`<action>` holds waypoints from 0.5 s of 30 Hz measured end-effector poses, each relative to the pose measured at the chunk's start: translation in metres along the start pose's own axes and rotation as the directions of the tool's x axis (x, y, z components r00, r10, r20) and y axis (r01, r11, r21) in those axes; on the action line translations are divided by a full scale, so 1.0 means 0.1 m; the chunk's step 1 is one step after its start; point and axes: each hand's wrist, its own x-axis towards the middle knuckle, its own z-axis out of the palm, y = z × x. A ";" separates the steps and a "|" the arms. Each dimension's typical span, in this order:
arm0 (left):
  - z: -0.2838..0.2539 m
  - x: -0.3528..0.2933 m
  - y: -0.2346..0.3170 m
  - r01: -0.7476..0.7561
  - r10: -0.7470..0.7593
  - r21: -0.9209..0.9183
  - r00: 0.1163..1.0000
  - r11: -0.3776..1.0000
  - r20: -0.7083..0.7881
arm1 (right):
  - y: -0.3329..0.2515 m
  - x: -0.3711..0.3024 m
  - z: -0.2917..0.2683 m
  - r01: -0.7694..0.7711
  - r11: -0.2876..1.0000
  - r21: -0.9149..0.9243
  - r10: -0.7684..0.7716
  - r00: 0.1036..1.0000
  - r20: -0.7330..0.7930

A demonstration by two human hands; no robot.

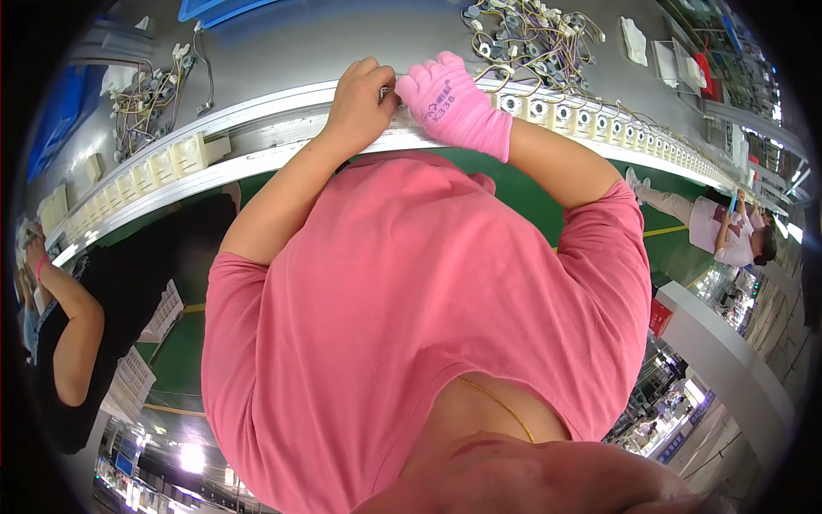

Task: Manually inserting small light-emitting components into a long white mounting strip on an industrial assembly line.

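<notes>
My left hand (363, 104), bare, is above the light metal rail (282, 114) with its fingers curled in. Right beside it, my right hand (454, 103) wears a pink knitted glove and is closed too, its fingertips close to those of the left. Whatever lies between the fingers is hidden. To the right of the glove, a row of white square parts (579, 120) with dark round centres sits along the rail. A tangle of wire leads (533, 38) with small connectors lies just beyond, and some wires reach down to the row.
More wire leads (147, 107) lie on the grey bench (342, 38) at left, near cream block-shaped parts (145, 177) on the rail. A blue tray (224, 10) stands at the far edge. One co-worker's arm (75, 321) is at left; another person (728, 224) is far right.
</notes>
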 end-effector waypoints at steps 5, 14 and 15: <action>0.07 0.01 0.02 0.054 -0.055 -0.017 0.997 0.998 -0.057 | 0.21 0.10 -0.12 0.190 0.981 0.045 -0.190 0.982 -0.007; 0.08 -0.11 0.01 -0.041 0.036 -0.039 0.991 0.998 -0.128 | 0.27 0.10 -0.15 0.153 0.974 0.170 -0.164 0.985 0.053; 0.07 -0.12 0.02 -0.055 0.049 -0.050 0.992 0.997 -0.116 | 0.29 0.10 -0.15 0.158 0.973 0.170 -0.170 0.984 0.056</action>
